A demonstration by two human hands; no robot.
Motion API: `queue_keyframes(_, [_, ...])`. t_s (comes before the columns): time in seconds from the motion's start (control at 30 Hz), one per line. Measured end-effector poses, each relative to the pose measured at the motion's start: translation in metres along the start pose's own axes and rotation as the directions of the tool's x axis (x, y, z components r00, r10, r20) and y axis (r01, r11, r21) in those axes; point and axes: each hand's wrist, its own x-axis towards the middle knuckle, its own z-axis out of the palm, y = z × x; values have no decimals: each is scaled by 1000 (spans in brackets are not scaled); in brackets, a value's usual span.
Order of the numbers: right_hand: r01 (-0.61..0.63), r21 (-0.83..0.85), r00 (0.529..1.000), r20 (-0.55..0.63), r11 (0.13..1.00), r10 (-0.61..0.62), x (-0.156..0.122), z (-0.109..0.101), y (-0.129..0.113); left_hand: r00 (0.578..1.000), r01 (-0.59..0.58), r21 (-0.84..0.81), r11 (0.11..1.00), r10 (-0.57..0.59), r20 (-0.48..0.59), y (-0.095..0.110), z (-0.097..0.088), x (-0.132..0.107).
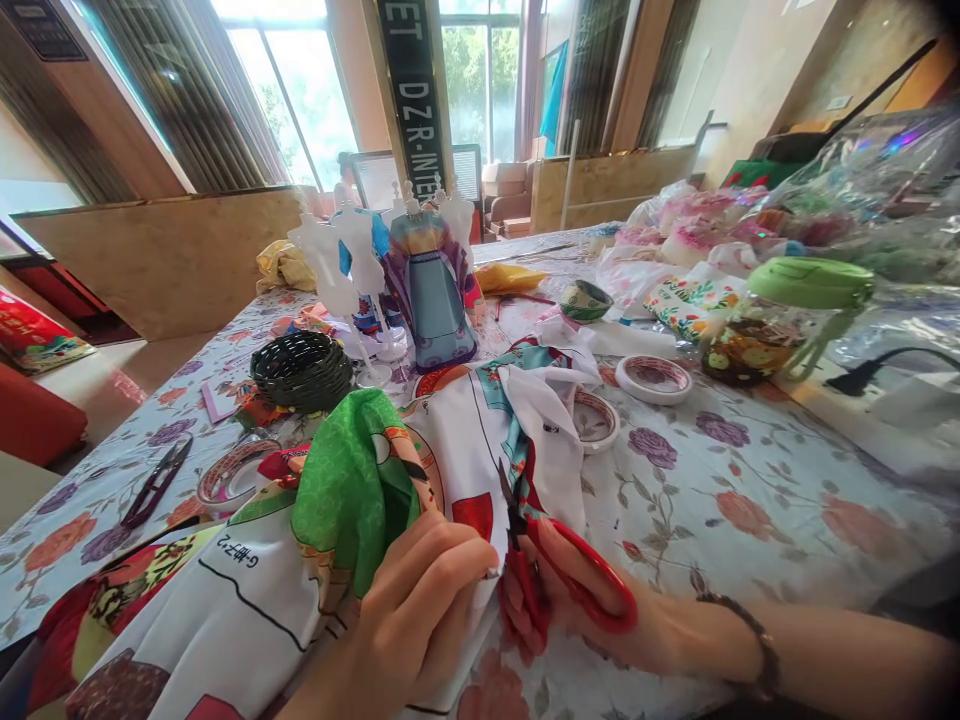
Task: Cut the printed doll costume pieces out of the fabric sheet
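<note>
A large printed cloth (457, 440), white with green, red and teal patterned pieces and black outlines, lies bunched across the front of the table. My left hand (420, 590) is closed on the cloth, pinching its edge between thumb and fingers. Red-handled scissors (592, 580) are in my right hand (559, 590), with fingers through the loops. Their dark blades point away from me and stand partly apart beside the cloth's edge, close to my left fingertips. Whether the blades touch the cloth I cannot tell. A green part of the cloth (352, 480) bulges up left of my hands.
Thread snips (157, 482) lie at the left, near a tape roll (232, 475). Behind the cloth stand a black woven basket (300, 370), white mini mannequins (330, 260) and a dressed one (436, 300). More tape rolls (654, 380) and a green-lidded jar (757, 340) are at the right.
</note>
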Motion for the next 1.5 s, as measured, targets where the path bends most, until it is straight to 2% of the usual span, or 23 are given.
queue_keyframes(0.1, [24,-22,1000,-13,999,-25,-1,-1,1,1000,9,7,1000,-9,4,1,-1,1])
queue_keyframes(0.23, [-24,-12,998,-59,1000,23,0,-1,3,1000,6,18,1000,-6,7,2,-3,3])
queue_keyframes(0.47, [-12,62,999,-46,998,15,1,2,0,1000,20,29,999,-19,-24,1,-1,4])
queue_keyframes(0.7, [-16,18,998,-55,1000,17,0,0,1,999,12,14,1000,-11,-48,3,-1,4])
queue_keyframes(0.87, [-20,31,998,-65,999,22,-2,-2,7,1000,25,14,1000,-25,-17,2,-1,1])
queue_keyframes(1.03, [-14,38,998,-66,999,16,-3,-2,10,999,3,18,1000,-2,-44,1,1,3])
queue_keyframes(1.2, [-86,78,986,-139,993,96,-2,3,9,999,22,30,999,-21,-48,2,1,6])
queue_keyframes(1.37, [-128,107,977,-157,986,143,0,7,4,997,31,15,999,-30,-73,4,1,9])
queue_keyframes(1.5, [-88,81,989,-113,993,97,2,9,-2,990,67,-2,998,-67,-125,4,1,13])
